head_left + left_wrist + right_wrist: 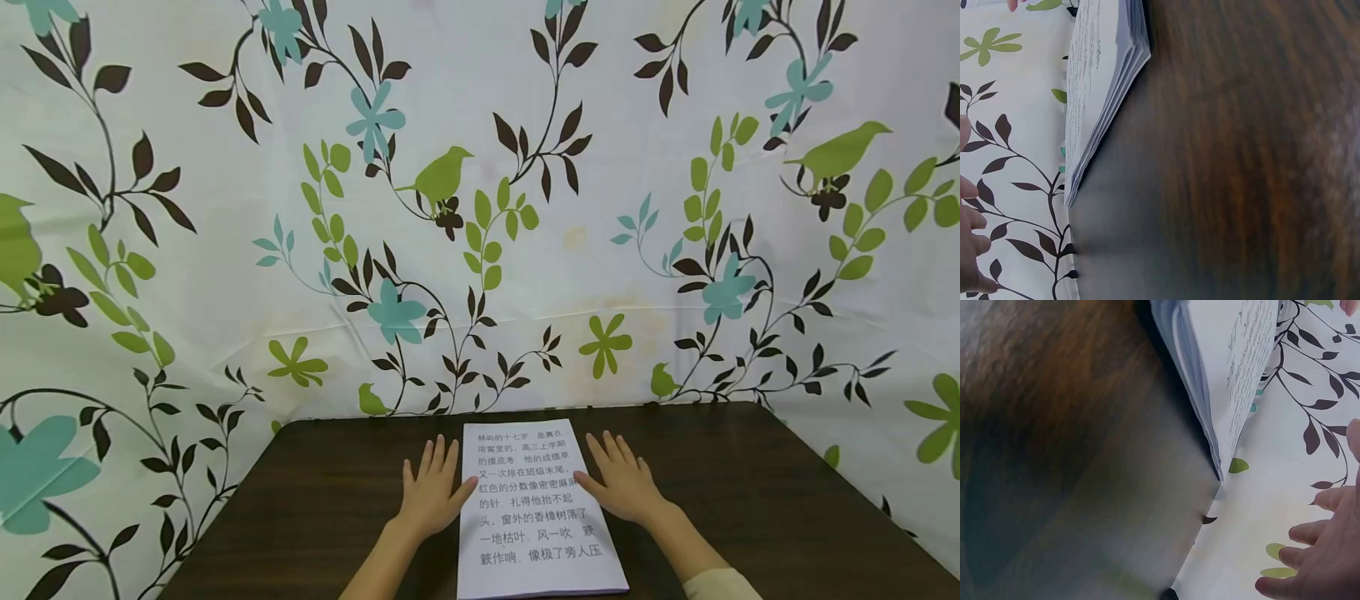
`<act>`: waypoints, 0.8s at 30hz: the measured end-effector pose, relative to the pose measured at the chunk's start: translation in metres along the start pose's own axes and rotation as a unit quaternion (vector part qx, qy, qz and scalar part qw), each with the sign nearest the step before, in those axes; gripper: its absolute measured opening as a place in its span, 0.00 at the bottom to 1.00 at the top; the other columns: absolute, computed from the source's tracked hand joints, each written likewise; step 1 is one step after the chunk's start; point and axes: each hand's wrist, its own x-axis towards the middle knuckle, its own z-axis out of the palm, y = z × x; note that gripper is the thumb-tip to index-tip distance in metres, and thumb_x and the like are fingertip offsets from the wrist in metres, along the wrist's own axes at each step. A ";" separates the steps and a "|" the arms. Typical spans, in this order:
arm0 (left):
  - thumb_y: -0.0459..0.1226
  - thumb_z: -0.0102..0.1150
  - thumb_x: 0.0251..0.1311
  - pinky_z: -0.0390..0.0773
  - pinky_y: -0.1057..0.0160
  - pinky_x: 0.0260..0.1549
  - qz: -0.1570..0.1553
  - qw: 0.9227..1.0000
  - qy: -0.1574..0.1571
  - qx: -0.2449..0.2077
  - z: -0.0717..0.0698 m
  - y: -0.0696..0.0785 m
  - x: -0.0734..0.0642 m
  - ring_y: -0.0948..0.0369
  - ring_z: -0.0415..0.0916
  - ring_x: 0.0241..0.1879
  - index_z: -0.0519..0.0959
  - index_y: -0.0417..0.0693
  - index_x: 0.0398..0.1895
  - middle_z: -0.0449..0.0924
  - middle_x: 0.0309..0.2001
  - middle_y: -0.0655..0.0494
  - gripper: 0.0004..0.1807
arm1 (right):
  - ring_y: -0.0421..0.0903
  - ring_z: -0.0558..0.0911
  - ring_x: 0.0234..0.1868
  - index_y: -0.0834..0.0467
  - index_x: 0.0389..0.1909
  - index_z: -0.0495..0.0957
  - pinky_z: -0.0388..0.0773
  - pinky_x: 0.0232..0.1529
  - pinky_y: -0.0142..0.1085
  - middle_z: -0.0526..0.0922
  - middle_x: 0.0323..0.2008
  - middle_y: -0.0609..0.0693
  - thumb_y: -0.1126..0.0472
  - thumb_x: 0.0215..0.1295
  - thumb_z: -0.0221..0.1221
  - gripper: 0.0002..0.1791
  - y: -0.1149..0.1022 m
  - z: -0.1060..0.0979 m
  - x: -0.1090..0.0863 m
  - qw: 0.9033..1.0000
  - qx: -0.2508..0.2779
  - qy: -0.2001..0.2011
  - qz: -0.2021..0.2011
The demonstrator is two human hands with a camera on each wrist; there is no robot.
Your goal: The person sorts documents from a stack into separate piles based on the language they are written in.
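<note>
Left hand (429,498) and right hand (624,482) spread either side of a stack of printed pages (534,521)

The stack's lower short end lay nearest the person, and its long axis ran away from them toward the far edge of the table (322,508), its upper end close to that edge. Nine rows of grey Chinese characters faced the person right way up, the first row at the far end. The wrist views showed thin white sheets layered loosely, their edges slightly uneven.

A cream sleeve (722,585) showed at the lower right. Both hands were wide, fingers stretched toward the far edge, thumbs turned inward. In the head view each thumb overlapped a long side of the stack, the right one covering the end of the fifth row; whether they touched the paper could not be told.

The table was dark brown with streaked wood grain and rounded far corners. Behind its far edge rose a white, faintly creased backdrop (600,250) printed with green birds, blue and green flowers and dark leafy stems.
</note>
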 end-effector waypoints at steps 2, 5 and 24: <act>0.55 0.42 0.57 0.37 0.35 0.50 -0.005 1.000 -0.003 -0.010 -0.001 0.001 0.001 0.45 0.40 0.62 0.54 0.39 0.62 0.46 0.63 0.38 0.37 | 0.65 0.49 0.59 0.62 0.61 0.55 0.47 0.47 0.66 0.53 0.60 0.68 0.35 0.55 0.44 0.42 0.000 0.001 0.000 1.000 0.015 0.006 -0.001; 0.54 0.42 0.57 0.37 0.35 0.50 -0.013 1.000 -0.007 -0.026 -0.001 0.002 0.001 0.45 0.40 0.62 0.54 0.38 0.62 0.47 0.62 0.37 0.37 | 0.67 0.51 0.58 0.64 0.61 0.56 0.48 0.45 0.67 0.55 0.58 0.70 0.36 0.55 0.45 0.42 -0.002 0.001 0.000 0.999 0.043 0.013 -0.005; 0.55 0.39 0.59 0.65 0.46 0.42 -0.097 0.932 -0.069 -0.341 0.023 0.006 0.005 0.42 0.68 0.43 0.50 0.31 0.60 0.69 0.43 0.36 0.39 | 0.60 0.67 0.48 0.75 0.56 0.54 0.58 0.50 0.55 0.71 0.44 0.63 0.43 0.59 0.45 0.40 -0.007 0.014 0.000 0.919 0.362 -0.102 0.117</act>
